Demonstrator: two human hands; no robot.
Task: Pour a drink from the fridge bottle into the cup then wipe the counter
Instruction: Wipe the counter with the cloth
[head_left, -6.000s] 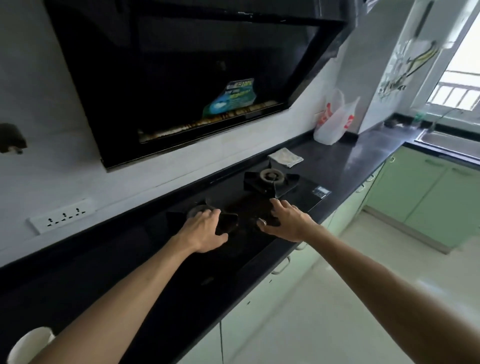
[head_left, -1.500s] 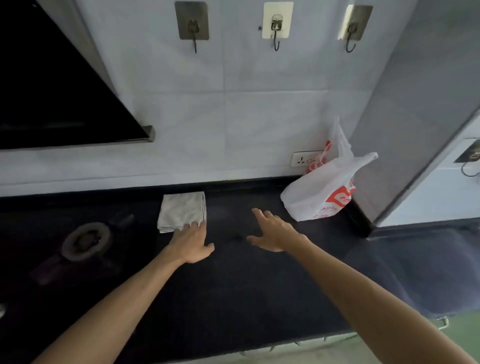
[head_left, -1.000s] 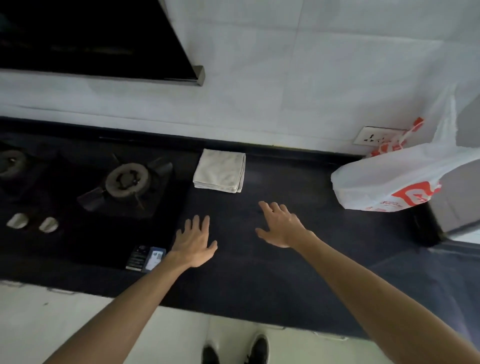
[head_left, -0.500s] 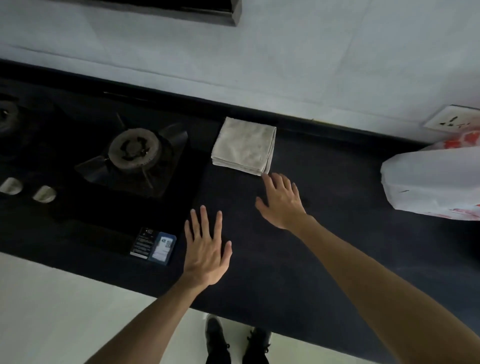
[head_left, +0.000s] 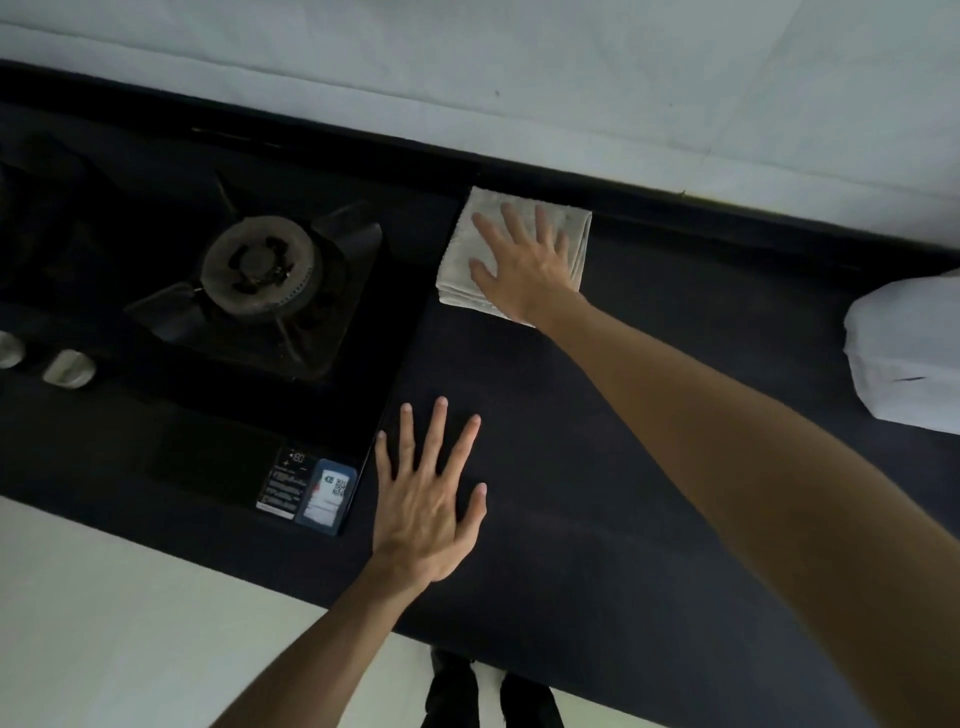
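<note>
I am looking down at the dark counter (head_left: 597, 545), and I am judging that the job is sitting in its last part — the wiping. My right hand (head_left: 524, 265) is lying flat on the folded grey cloth (head_left: 460, 260), which is sitting at the back of the counter, close against the raised edge below the white wall (head_left: 519, 78) and just right of the gas burner (head_left: 258, 266). The fingers (head_left: 511, 218) of that hand are spread wide and pressing down on the cloth, not curled round it. My left hand (head_left: 426, 509) is hovering or resting palm-down near the front of the counter, fingers splayed, holding nothing; whether it is touching the surface I cannot tell.

No bottle and no cup are showing in this view, so I cannot confirm from here that the pour is finished — I am only inferring it from the hand being on the cloth. The cloth is folded square and no streaks or wet patches are showing on the dark top, so the wiping itself is looking barely begun. A white plastic bag (head_left: 904, 353) is sitting far right, well apart from the cloth.
</note>
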